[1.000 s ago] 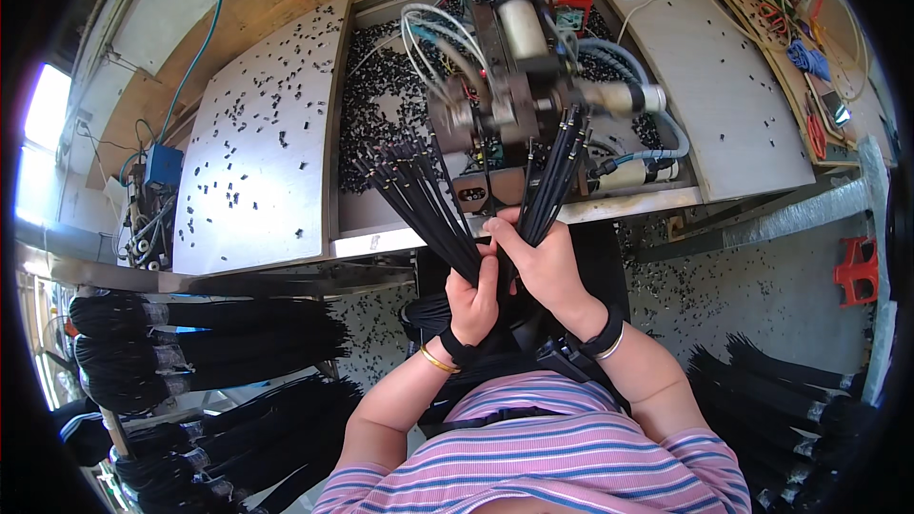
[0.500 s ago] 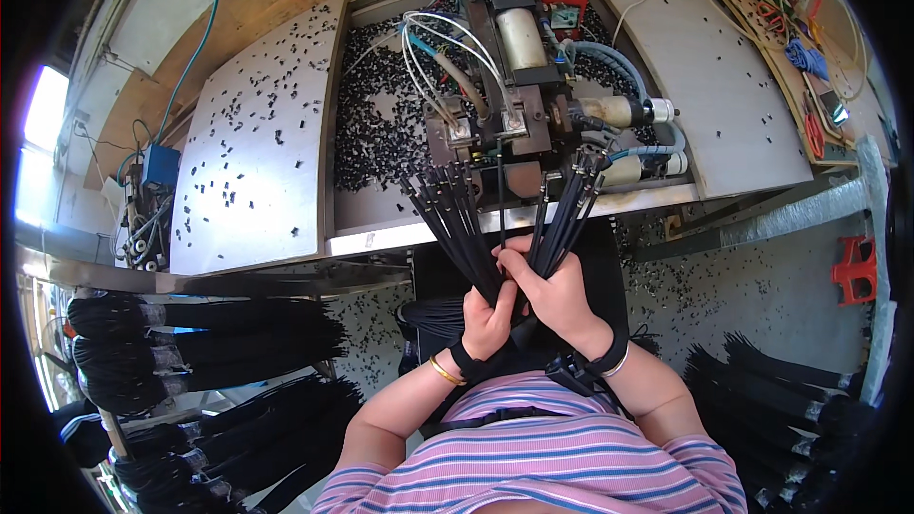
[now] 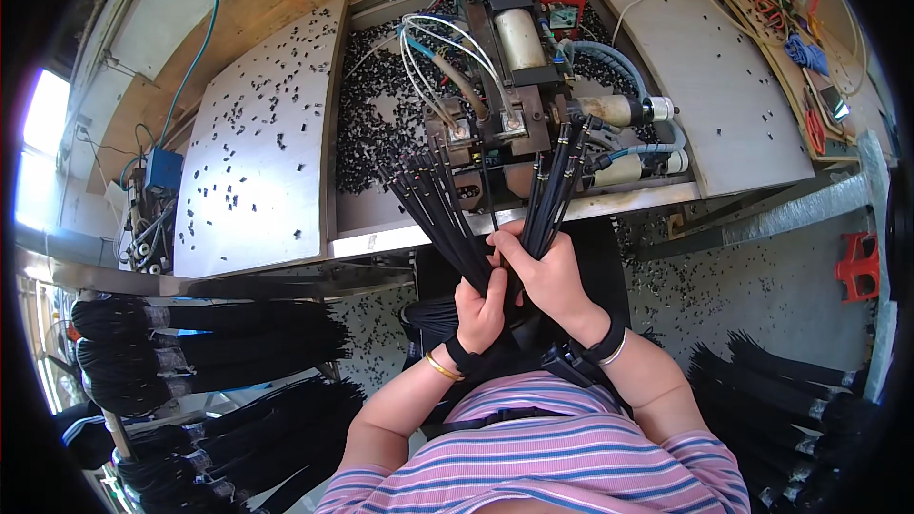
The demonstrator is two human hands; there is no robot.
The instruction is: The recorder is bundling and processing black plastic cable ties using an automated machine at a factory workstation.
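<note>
Left hand (image 3: 479,306) is raised, fingers curled tight around a fanned bundle of black cords (image 3: 433,205). Right hand (image 3: 543,271), just beside it, grips a second cord bundle (image 3: 555,195) angled up toward the far machine (image 3: 514,86).

both hands (image 3: 519,290) lower, black cords (image 3: 447,209) drawn clear of machine (image 3: 514,105)

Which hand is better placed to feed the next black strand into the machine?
Probably right: the right hand already holds strands reaching the machine; the left hand grips the fanned bundle.

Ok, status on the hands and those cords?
Left hand gripping fanned black cords. Right hand gripping second bunch at the machine. Nothing blocking.
</note>
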